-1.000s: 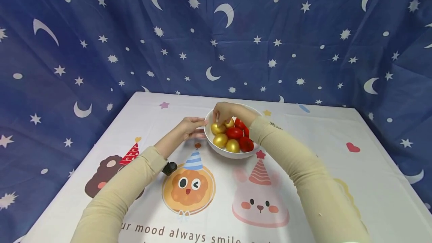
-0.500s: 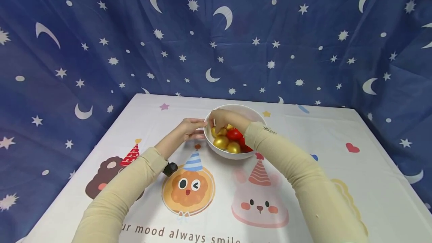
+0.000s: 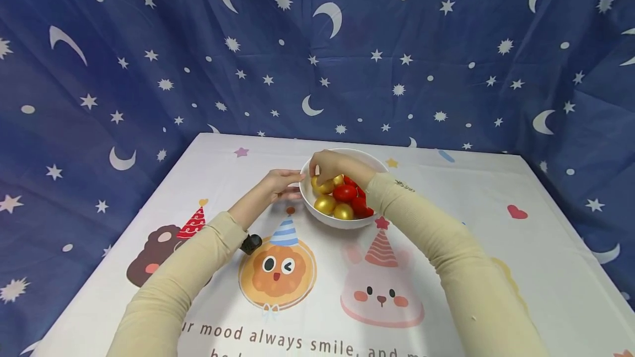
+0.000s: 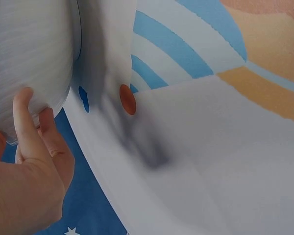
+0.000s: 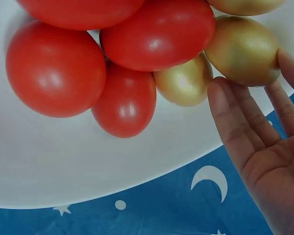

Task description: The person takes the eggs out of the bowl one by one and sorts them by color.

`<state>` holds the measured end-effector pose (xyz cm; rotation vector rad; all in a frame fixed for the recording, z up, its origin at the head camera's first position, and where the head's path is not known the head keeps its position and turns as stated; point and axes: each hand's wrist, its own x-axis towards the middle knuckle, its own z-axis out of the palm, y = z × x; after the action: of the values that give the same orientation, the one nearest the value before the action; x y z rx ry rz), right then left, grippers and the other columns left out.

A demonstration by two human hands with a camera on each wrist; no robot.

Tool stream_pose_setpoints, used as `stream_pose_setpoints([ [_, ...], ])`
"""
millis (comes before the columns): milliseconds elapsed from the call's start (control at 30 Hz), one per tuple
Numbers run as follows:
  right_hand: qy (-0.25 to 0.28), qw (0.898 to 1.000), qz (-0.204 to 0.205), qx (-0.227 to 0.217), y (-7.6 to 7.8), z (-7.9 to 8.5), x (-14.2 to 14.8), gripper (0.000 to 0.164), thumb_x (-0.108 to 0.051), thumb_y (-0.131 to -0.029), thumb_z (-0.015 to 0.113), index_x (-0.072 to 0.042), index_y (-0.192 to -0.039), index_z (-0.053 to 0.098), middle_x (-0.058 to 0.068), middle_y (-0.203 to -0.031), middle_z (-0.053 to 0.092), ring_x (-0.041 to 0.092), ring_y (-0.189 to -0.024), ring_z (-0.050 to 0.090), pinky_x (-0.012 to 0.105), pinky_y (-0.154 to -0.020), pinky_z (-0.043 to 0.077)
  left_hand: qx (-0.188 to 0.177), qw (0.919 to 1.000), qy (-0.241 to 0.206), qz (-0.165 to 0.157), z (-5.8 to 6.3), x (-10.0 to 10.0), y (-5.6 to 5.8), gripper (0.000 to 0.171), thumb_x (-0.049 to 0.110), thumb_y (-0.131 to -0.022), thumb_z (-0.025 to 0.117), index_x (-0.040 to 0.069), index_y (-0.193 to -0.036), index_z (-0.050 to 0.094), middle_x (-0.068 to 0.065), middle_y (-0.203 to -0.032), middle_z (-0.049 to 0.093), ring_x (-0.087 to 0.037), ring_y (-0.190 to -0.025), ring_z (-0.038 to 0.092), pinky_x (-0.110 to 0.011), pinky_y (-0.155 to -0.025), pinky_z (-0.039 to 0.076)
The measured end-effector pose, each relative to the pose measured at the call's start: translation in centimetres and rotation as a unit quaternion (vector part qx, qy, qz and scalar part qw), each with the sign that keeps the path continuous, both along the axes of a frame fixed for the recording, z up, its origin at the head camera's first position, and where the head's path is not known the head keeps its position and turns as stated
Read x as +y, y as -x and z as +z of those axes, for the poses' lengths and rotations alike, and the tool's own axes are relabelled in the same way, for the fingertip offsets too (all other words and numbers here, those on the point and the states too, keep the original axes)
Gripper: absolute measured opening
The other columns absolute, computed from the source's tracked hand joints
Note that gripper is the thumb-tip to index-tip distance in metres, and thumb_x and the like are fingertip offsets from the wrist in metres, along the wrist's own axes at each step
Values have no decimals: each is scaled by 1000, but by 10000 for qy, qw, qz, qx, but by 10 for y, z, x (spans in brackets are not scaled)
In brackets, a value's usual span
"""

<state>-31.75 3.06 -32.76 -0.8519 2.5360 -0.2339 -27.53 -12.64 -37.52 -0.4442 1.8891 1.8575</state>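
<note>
A white bowl (image 3: 329,221) holds several shiny gold and red eggs. My left hand (image 3: 280,183) grips the bowl's left side; in the left wrist view, fingers (image 4: 28,127) press against its outer wall. Inside the bowl, my right hand (image 3: 328,165) pinches a gold egg (image 5: 245,51) near the left wall. The right wrist view has the thumb on one side of that egg and fingertips on the other. Beside it lie another gold egg (image 5: 183,82) and red eggs (image 5: 56,71). My right hand and forearm cover part of the bowl's contents in the head view.
The bowl stands toward the back of a table (image 3: 476,197) with a white printed cloth. A blue curtain (image 3: 278,32) with moons and stars hangs behind. A small black device (image 3: 251,244) sits at my left wrist.
My right hand dipped lower in the bowl at the gold eggs, then rose slightly. My left hand has stayed on the bowl's side. The head view shifted a little.
</note>
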Motion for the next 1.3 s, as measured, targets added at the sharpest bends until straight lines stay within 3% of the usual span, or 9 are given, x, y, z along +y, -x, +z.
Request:
stream_pose_setpoints([
  [333, 248, 9994, 183, -140, 2, 6, 7, 24, -7, -84, 60, -8, -106, 69, 13, -103, 65, 18, -79, 56, 17, -70, 57, -41, 10000, -49, 48, -1, -2, 2, 49, 17, -94, 58, 10, -141, 44, -18, -140, 47, -32, -123, 52, -22, -64, 63],
  [567, 299, 9982, 299, -425, 3, 12, 12, 23, -8, -85, 59, -8, -107, 68, 13, -102, 66, 17, -74, 58, 21, -72, 60, -4, 10000, -32, 53, 3, -3, 4, 50, 17, -94, 59, 10, -141, 44, -17, -139, 48, -32, -123, 52, -23, -66, 63],
  [833, 450, 9971, 447, -432, -3, 13, 17, 22, -8, -85, 59, -6, -106, 66, 16, -97, 67, 17, -68, 59, 21, -68, 61, 83, 9999, -40, -45, 1, -1, -1, 49, 15, -95, 57, 6, -141, 43, -18, -140, 47, -33, -123, 52, -24, -73, 62],
  [1133, 531, 9971, 399, -367, -13, 15, 24, 25, -9, -88, 61, -4, -112, 58, 18, -108, 66, 22, -85, 64, 25, -74, 62, 53, 10000, 52, 37, -2, 0, 0, 47, 17, -94, 59, 9, -138, 47, -18, -136, 51, -31, -117, 58, -24, -65, 63],
  [1300, 702, 9962, 436, -268, -20, 18, 28, 20, -9, -88, 63, -5, -105, 55, 16, -110, 64, 25, -96, 64, 25, -78, 62, 59, 10000, 54, 28, -2, -1, 0, 48, 17, -94, 59, 9, -139, 46, -17, -137, 51, -31, -118, 57, -23, -64, 63],
])
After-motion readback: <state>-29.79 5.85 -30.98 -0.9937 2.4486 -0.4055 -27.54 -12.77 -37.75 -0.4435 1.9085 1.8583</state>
